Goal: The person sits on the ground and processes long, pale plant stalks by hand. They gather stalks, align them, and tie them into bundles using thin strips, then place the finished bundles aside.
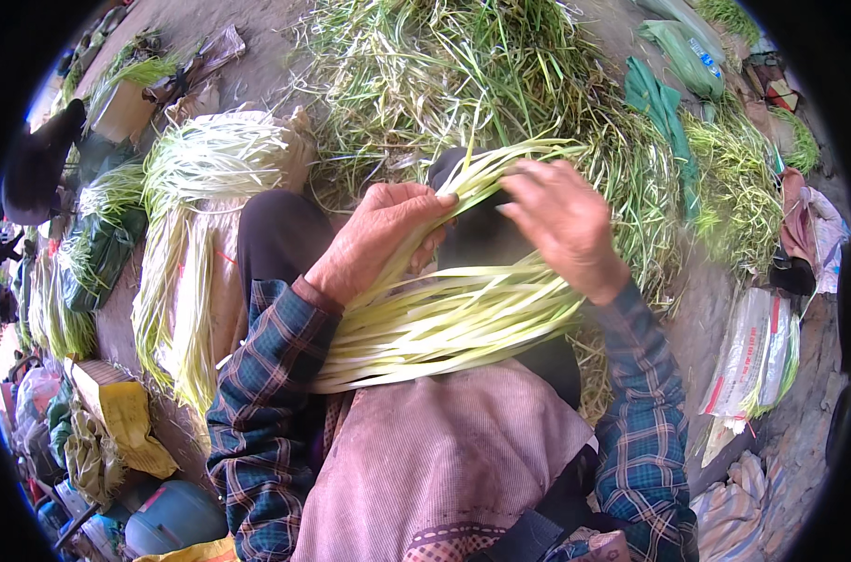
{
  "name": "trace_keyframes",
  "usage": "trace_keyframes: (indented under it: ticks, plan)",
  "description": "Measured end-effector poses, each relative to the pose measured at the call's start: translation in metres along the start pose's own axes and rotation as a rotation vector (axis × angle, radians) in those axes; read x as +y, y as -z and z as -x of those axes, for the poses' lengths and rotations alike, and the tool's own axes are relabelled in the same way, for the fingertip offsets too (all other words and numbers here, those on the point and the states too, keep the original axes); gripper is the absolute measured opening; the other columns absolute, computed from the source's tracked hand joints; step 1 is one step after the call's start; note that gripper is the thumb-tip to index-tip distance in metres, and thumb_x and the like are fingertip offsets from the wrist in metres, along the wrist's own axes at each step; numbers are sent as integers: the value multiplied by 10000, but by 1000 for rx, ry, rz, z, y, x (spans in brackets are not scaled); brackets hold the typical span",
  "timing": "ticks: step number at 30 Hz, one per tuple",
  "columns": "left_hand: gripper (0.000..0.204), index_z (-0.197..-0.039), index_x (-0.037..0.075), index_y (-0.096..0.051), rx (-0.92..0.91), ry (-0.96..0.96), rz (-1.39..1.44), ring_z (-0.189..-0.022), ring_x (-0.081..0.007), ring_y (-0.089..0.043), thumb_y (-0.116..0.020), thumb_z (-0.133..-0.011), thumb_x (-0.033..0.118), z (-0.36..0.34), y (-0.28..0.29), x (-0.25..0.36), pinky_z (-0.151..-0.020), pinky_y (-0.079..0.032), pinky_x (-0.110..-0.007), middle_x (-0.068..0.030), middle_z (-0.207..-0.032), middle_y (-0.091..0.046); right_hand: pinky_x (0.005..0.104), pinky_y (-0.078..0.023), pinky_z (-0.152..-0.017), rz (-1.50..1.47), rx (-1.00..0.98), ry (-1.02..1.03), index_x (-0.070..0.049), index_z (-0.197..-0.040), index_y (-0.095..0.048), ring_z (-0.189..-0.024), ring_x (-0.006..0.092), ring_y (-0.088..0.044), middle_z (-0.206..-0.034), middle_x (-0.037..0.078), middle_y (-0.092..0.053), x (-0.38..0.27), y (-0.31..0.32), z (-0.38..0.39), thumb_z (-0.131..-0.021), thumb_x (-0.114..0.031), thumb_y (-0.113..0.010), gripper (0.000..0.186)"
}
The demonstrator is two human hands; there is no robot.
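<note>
Left hand point(383, 232) pinches pale stalks point(475, 180); a dark-green bag point(112, 260) wraps greens point(116, 191).

Lower left of the frame sits a rounded teal object point(174, 521); upper right, green cloth point(662, 105); lower right, striped fabric point(736, 510).

Long pale leaves point(453, 323) across lap: smooth, ribbon-flat, faint natural sheen. Apron point(435, 459): matt ribbed cloth, mauve. Sleeves point(257, 412): soft woven plaid cloth, matt. Trouser knee point(280, 239): dark matt cloth. Heap of green stalks point(481, 75): rough, tangled, partly straw-dry. Green bag point(683, 56) at upper right: thin crinkled plastic, glossy. White sack point(748, 351) at right: plastic-looking, slight shine. Teal rounded container point(174, 520): smooth, apparently plastic. Floor point(172, 347): dull, gritty-looking.
</note>
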State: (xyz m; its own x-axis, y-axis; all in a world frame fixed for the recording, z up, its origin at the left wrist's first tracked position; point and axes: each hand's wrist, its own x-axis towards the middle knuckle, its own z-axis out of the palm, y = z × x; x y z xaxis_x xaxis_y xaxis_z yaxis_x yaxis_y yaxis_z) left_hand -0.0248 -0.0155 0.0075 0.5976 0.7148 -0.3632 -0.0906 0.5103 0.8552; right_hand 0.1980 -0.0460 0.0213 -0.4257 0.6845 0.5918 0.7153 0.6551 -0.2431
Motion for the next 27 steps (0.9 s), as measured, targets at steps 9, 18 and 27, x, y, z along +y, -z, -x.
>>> trace_keyframes:
  ticks: [9, 18, 27]
  plan:
    - [264, -783, 19, -575, 25, -37, -51, -464, -53, -443, -579, -885, 262, 5, -1, 0, -433, -343, -204, 8, -568, -514, 321, -482, -593, -116, -33, -1, -30, -908, -627, -694, 196, -595, -861, 81, -623, -8, -13, 1, -744, -19, -642, 165]
    - [281, -768, 12, -579, 15, -34, -94, -457, -54, -438, -581, -881, 269, 6, -5, 2, -418, -326, -206, 6, -556, -513, 222, -490, -654, -428, 286, -640, -26, -1056, -636, -772, 83, -587, -939, 25, -650, 59, 12, 43, -859, -16, -583, 204]
    - [318, -732, -20, -586, -121, -25, -297, -443, -105, -515, -592, -866, 269, -29, -17, 30, -427, -415, -235, -48, -607, -565, 276, -526, -678, 24, 127, -606, -38, -1131, -590, -792, 173, -642, -1086, 138, -627, 66, 38, 67, -773, -37, -678, 370]
